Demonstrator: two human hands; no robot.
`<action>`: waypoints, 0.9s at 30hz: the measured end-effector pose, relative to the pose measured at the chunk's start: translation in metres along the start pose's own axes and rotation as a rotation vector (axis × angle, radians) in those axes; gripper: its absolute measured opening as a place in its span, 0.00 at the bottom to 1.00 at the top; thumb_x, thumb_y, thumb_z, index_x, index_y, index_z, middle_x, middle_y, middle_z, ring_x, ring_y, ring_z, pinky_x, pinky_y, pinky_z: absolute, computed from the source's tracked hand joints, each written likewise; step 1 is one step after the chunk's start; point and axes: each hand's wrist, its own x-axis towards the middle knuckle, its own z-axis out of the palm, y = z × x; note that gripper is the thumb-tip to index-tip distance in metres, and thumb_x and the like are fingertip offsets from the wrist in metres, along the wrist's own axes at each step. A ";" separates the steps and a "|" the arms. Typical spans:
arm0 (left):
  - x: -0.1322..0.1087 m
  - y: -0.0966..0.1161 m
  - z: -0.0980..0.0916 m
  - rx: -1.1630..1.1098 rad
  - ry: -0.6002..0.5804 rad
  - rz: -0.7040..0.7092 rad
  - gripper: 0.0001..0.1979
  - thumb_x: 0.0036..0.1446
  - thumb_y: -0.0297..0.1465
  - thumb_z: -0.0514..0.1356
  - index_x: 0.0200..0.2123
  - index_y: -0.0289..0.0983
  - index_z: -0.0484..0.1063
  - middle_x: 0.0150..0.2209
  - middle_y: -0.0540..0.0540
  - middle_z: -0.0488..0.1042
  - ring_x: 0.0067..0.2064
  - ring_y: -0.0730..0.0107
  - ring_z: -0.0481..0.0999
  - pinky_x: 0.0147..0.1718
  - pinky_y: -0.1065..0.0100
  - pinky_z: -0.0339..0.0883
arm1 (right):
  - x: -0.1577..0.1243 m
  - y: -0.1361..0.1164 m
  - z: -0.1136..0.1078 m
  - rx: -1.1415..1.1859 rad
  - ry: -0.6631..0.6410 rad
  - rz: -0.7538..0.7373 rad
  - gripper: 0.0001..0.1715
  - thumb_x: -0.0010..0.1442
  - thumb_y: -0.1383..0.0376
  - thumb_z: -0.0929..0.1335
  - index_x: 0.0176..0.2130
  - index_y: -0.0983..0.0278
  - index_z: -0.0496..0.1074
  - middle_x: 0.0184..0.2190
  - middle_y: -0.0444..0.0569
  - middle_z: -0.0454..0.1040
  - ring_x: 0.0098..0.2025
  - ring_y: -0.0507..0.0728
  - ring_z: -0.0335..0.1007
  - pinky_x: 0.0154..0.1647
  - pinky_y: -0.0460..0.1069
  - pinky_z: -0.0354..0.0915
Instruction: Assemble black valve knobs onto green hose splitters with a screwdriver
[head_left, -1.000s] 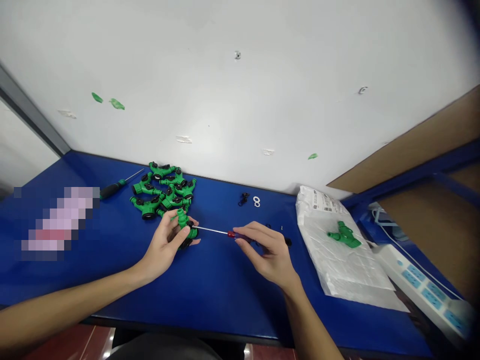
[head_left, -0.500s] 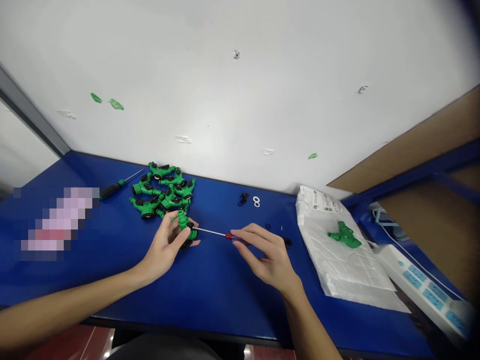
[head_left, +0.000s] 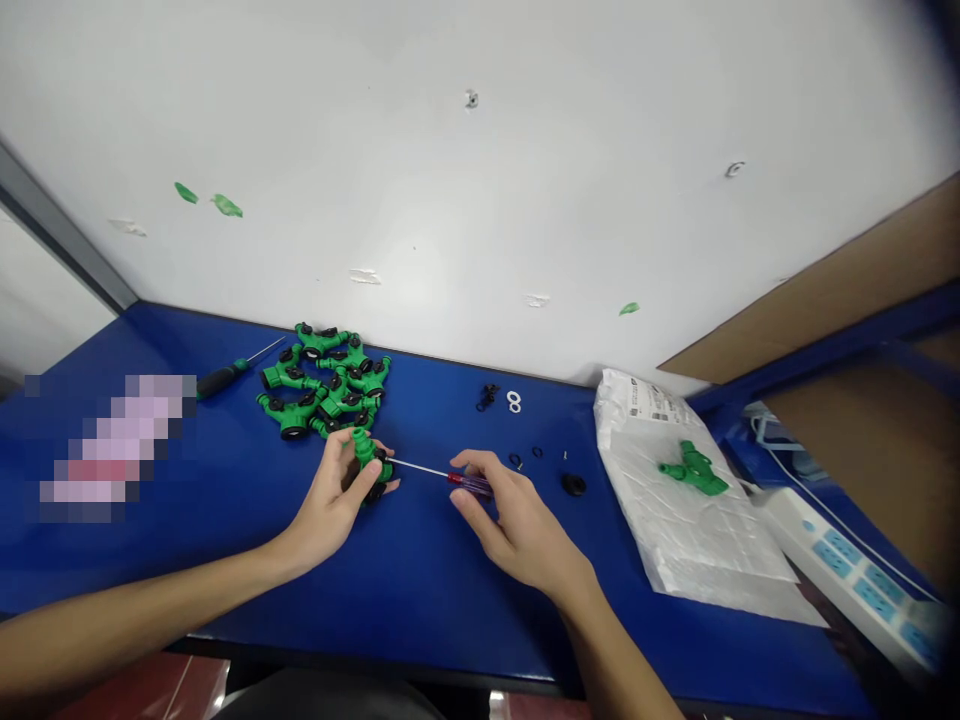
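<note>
My left hand (head_left: 334, 500) is closed round a green hose Y-connector (head_left: 363, 447) with black parts, held above the blue table. A screwdriver (head_left: 469, 484) with a clear red-purple handle lies level between my hands, its thin shaft pointing left and its tip at the connector's black part. My right hand (head_left: 525, 530) has thumb and fingers about the handle, loosely set; the palm side is hidden. Just behind my left hand is a cluster of several similar green connectors (head_left: 294, 412) with black valve levers.
Small black parts (head_left: 489, 395), white rings (head_left: 514, 401), black O-rings (head_left: 537, 452) and a round black cap (head_left: 574, 485) lie right of centre. A white plastic bag (head_left: 660, 520) bears a green connector body (head_left: 697, 470), beside a power strip (head_left: 847, 570). Another screwdriver (head_left: 221, 378) lies left.
My right hand has shifted slightly left and down along the screwdriver, its fingers spread wider, and more of the handle shows. My left hand still holds the connector in nearly the same place.
</note>
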 end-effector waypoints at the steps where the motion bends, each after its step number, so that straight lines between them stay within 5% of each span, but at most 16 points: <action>1: 0.000 0.000 0.000 0.000 -0.001 0.003 0.15 0.59 0.39 0.61 0.45 0.44 0.60 0.45 0.50 0.69 0.51 0.61 0.71 0.48 0.50 0.75 | 0.000 0.000 0.000 0.019 -0.025 0.030 0.10 0.67 0.63 0.64 0.48 0.61 0.65 0.37 0.49 0.78 0.35 0.56 0.76 0.33 0.48 0.70; 8: -0.002 0.001 0.000 0.025 -0.022 -0.002 0.15 0.60 0.39 0.60 0.46 0.45 0.60 0.45 0.49 0.69 0.53 0.59 0.70 0.49 0.49 0.74 | 0.001 0.004 0.002 -0.004 0.034 0.071 0.10 0.69 0.60 0.61 0.37 0.61 0.67 0.23 0.44 0.73 0.23 0.54 0.71 0.26 0.47 0.64; 12: -0.003 0.003 0.002 0.026 -0.009 -0.009 0.15 0.59 0.40 0.61 0.45 0.44 0.60 0.45 0.48 0.70 0.52 0.59 0.70 0.49 0.50 0.75 | 0.002 0.002 -0.003 0.048 -0.003 0.050 0.08 0.66 0.62 0.65 0.45 0.62 0.66 0.33 0.47 0.75 0.30 0.54 0.72 0.31 0.46 0.66; 17: -0.005 0.000 0.001 0.041 -0.035 -0.015 0.15 0.60 0.40 0.60 0.46 0.43 0.60 0.45 0.48 0.69 0.51 0.61 0.71 0.48 0.50 0.75 | 0.001 0.000 -0.002 0.011 0.130 -0.025 0.13 0.67 0.62 0.64 0.31 0.63 0.68 0.22 0.44 0.72 0.23 0.51 0.67 0.26 0.46 0.61; 22: -0.004 -0.003 0.000 0.022 -0.025 -0.021 0.16 0.60 0.40 0.60 0.48 0.44 0.59 0.45 0.49 0.70 0.50 0.62 0.71 0.48 0.51 0.76 | 0.000 -0.004 -0.004 0.077 0.008 0.010 0.08 0.66 0.62 0.65 0.44 0.62 0.67 0.35 0.48 0.76 0.30 0.53 0.72 0.32 0.47 0.67; 27: -0.005 -0.003 -0.001 0.037 -0.031 -0.020 0.16 0.60 0.40 0.59 0.48 0.44 0.59 0.45 0.49 0.69 0.51 0.61 0.71 0.46 0.51 0.77 | 0.000 0.004 0.005 0.022 0.106 -0.028 0.07 0.67 0.61 0.65 0.38 0.62 0.70 0.29 0.47 0.78 0.28 0.54 0.75 0.29 0.46 0.65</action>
